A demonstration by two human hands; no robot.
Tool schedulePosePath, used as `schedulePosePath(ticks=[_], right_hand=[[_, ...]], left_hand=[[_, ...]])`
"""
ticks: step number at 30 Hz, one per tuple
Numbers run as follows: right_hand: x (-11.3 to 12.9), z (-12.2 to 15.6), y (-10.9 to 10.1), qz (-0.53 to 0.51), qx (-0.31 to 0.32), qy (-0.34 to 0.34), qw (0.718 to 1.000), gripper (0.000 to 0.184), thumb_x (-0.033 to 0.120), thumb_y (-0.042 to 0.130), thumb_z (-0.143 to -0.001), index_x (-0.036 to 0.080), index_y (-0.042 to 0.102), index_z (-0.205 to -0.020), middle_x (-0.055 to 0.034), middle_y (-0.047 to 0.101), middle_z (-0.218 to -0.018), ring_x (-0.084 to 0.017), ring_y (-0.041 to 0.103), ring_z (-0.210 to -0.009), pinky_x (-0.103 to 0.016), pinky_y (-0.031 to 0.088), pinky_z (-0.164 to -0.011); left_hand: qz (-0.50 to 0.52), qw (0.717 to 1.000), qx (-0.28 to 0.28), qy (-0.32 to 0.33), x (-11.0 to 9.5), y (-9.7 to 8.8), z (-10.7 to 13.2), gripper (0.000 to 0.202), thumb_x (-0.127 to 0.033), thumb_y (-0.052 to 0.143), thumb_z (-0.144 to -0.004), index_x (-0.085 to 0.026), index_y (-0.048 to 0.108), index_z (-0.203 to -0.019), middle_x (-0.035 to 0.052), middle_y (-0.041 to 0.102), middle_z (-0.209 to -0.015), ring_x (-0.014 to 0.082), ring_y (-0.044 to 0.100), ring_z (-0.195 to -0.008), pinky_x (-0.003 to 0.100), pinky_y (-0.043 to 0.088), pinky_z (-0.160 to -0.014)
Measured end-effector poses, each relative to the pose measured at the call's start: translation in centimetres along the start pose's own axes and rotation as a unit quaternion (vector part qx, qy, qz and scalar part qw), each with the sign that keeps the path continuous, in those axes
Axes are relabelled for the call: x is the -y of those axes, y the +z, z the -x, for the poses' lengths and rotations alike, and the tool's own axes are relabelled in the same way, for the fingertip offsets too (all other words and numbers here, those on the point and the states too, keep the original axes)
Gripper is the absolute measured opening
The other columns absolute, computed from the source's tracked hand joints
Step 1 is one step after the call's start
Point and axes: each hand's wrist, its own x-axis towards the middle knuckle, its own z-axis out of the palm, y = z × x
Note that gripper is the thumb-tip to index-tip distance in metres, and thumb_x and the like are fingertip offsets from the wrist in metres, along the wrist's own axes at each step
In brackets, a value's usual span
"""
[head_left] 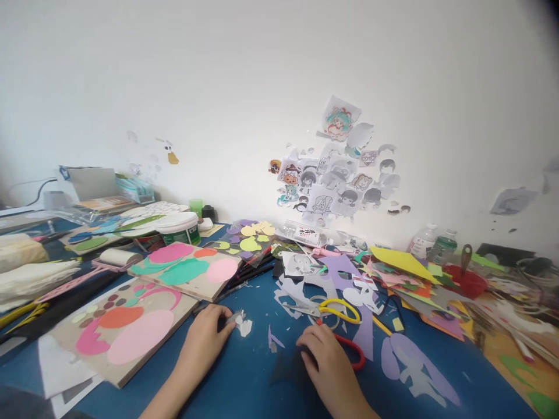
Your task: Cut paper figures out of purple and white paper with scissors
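Note:
My left hand rests at the edge of a board, its thumb and fingers closed around a small whitish paper scrap on the blue table. My right hand is lowered to the tabletop, fingers loosely bent and thumb apart, with nothing visible in it. Beside it lie red-handled scissors, partly hidden by the hand, and a dark paper piece. Yellow-handled scissors lie just beyond. Thin purple scraps sit between my hands.
Boards with coloured paper shapes stand at left, near a pink-handled roller and a white-lidded tub. Coloured paper sheets pile up at right by bottles and a red bowl. Cut-out drawings hang on the wall.

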Motion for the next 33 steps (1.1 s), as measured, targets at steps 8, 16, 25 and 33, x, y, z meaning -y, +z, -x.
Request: schedulePosePath(ticks=[8, 16, 25, 33], right_hand=[[-0.4, 0.0, 0.3, -0.002, -0.005, -0.009, 1.000, 0.033, -0.004, 0.041, -0.072, 0.022, 0.056, -0.083, -0.0033, 0.058, -0.091, -0.021, 0.056, -0.087, -0.036, 0.048, -0.078], [-0.3, 0.0, 0.2, -0.003, 0.001, -0.009, 1.000, 0.032, -0.005, 0.040, -0.071, 0.021, 0.055, -0.081, -0.0035, 0.058, -0.089, -0.021, 0.056, -0.085, -0.036, 0.048, -0.077], [-0.1, 0.2, 0.1, -0.024, -0.001, -0.013, 1.000, 0.032, -0.005, 0.041, -0.073, 0.021, 0.056, -0.083, -0.0025, 0.058, -0.090, -0.020, 0.055, -0.087, -0.036, 0.046, -0.080], [1.5, -2.3, -0.5, -0.009, 0.050, -0.022, 0.998, 0.027, 0.000, 0.051, -0.074, 0.021, 0.062, -0.085, -0.0017, 0.061, -0.092, -0.019, 0.052, -0.090, -0.031, 0.044, -0.077]], left_hand=[[0.028, 0.998, 0.010, -0.049, -1.1, -0.8, 0.0, 0.012, -0.028, 0.042, -0.072, -0.021, 0.052, -0.073, 0.0007, 0.062, -0.070, 0.0187, 0.059, -0.067, 0.029, 0.044, -0.065], [-0.037, 0.998, -0.053, -0.023, -0.2, -0.3, 0.4, 0.023, -0.030, 0.040, -0.078, -0.017, 0.056, -0.089, 0.0068, 0.063, -0.082, 0.0231, 0.059, -0.081, 0.034, 0.045, -0.074], [-0.101, 0.988, -0.036, 0.109, -0.6, 0.4, 0.4, 0.030, -0.037, 0.044, -0.082, -0.022, 0.069, -0.087, 0.0101, 0.058, -0.095, 0.0267, 0.053, -0.088, 0.042, 0.044, -0.081], [-0.026, 0.996, -0.011, 0.084, 0.2, 0.8, -0.2, 0.025, -0.038, 0.049, -0.077, -0.019, 0.066, -0.081, 0.0090, 0.060, -0.090, 0.0255, 0.054, -0.084, 0.041, 0.044, -0.079]])
